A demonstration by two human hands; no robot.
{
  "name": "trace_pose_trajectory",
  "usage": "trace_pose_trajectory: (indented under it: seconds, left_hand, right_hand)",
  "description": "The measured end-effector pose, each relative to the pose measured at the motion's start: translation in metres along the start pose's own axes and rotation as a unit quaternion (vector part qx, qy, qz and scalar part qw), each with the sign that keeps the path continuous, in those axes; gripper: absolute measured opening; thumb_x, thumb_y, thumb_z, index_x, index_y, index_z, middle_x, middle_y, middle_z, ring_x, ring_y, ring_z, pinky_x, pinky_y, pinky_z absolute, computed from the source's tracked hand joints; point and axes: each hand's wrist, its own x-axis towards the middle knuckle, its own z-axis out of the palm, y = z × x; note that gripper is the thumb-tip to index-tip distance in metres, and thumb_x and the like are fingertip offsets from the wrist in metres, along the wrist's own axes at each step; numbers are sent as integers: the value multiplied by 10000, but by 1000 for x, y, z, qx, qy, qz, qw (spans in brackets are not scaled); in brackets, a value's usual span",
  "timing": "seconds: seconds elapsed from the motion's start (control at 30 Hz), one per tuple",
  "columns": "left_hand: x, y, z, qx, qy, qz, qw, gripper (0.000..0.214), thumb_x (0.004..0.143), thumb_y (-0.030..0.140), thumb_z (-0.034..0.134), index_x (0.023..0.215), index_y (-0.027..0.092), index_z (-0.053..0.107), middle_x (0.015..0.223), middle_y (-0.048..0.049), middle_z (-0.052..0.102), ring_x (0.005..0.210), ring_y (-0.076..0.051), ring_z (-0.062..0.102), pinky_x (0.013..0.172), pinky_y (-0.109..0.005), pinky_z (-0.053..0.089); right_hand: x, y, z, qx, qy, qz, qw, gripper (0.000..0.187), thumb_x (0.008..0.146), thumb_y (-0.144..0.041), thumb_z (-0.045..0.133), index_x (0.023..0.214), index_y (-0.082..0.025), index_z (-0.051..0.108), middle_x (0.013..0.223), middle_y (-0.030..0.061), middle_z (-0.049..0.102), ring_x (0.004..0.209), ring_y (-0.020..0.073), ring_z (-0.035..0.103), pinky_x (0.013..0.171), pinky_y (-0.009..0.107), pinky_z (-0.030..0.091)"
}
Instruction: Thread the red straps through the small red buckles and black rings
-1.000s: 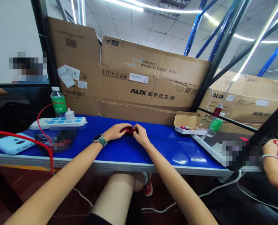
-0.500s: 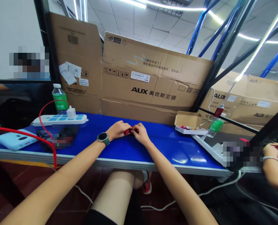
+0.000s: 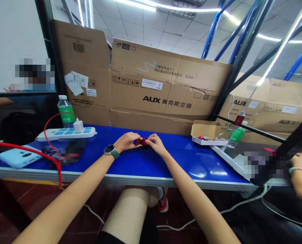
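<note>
Above the blue tabletop (image 3: 145, 166), a small dark-red and black piece that looks like cloth (image 3: 142, 142) is stretched between my two hands. My left hand (image 3: 127, 141), with a watch (image 3: 111, 150) on its wrist, pinches the piece's left end. At its right end, my right hand (image 3: 156, 143) grips it between thumb and fingers. My fingers cover both ends, and the piece is too small to make out its exact kind.
At left lie a white power strip (image 3: 64, 134) with a charger, a red cable (image 3: 21, 145), a light blue case (image 3: 17, 156) and a bottle (image 3: 66, 113). An open small box (image 3: 209, 140) stands at right. Cardboard (image 3: 153, 118) walls the back. Another person's hand (image 3: 300, 162) is far right.
My hands have moved slightly apart, and more of the red and black piece shows between them. The view has shifted slightly.
</note>
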Motion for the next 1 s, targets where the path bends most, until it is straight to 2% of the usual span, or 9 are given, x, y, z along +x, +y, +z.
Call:
trace_pose_trajectory:
  seconds: [0.2,0.37,0.53,0.63,0.67,0.73,0.83,0.9,1.0]
  left_hand:
    - [3,4,-2,-37,51,-14,998,296,853,453,716,983,191,673,997,-79,731,918,-217,688,845,-311,503]
    - [-1,1,-5,-51,69,-36,996,324,832,470,740,974,183,691,1006,-84,744,935,-227,697,868,-323,515]
    - [-2,-4,-7,-82,89,-53,991,374,841,477,733,1082,191,736,1020,-87,735,905,-212,683,867,-324,517]
    - [0,-2,-3,-100,93,-85,987,409,817,493,751,1100,198,759,922,-73,714,763,-180,646,765,-303,520]
    - [1,0,-1,-111,93,-93,985,418,801,494,765,1097,199,765,902,-68,711,744,-175,638,754,-301,519]
    - [2,2,3,-145,85,-106,980,422,776,483,786,1090,202,773,898,-62,717,751,-176,643,759,-302,521]
    - [3,2,10,-217,77,-146,962,431,739,456,811,1068,180,779,911,-71,735,790,-195,668,776,-319,536]
    - [4,1,15,-283,69,-194,937,483,704,445,830,1081,150,766,910,-85,752,797,-215,690,777,-342,555]
    - [6,0,22,-372,47,-247,893,583,654,433,856,1130,122,727,948,-111,773,825,-247,724,799,-379,581]
  right_hand:
    - [0,-9,-5,168,60,56,982,377,830,-543,564,735,-184,628,1017,103,636,915,226,603,784,349,497]
    - [0,-6,-17,214,128,92,964,354,848,-509,464,735,-198,589,952,120,670,909,260,631,722,364,520]
    - [0,3,-23,152,213,184,947,395,896,-502,334,772,-208,567,815,76,641,756,224,626,645,322,494]
    - [-5,-6,-22,12,299,87,950,412,960,-485,315,831,-211,594,874,79,650,845,222,612,804,353,496]
    - [-7,-11,-20,-39,287,38,956,383,974,-472,351,874,-210,613,928,88,660,919,228,610,877,366,477]
    - [-11,-21,-14,-117,159,-43,979,276,956,-436,505,1044,-212,641,1068,105,671,1049,243,598,974,387,433]
    - [-12,-26,0,-156,-25,-85,984,495,862,-415,698,1301,-235,555,1223,102,660,1135,264,597,995,410,431]
    - [-10,-23,8,-142,-49,-69,986,560,855,-394,722,1352,-235,519,1227,95,673,1114,253,629,967,389,461]
    - [-9,-16,13,-123,-17,-62,990,456,885,-351,701,1305,-232,570,1213,88,694,1091,230,661,954,353,486]
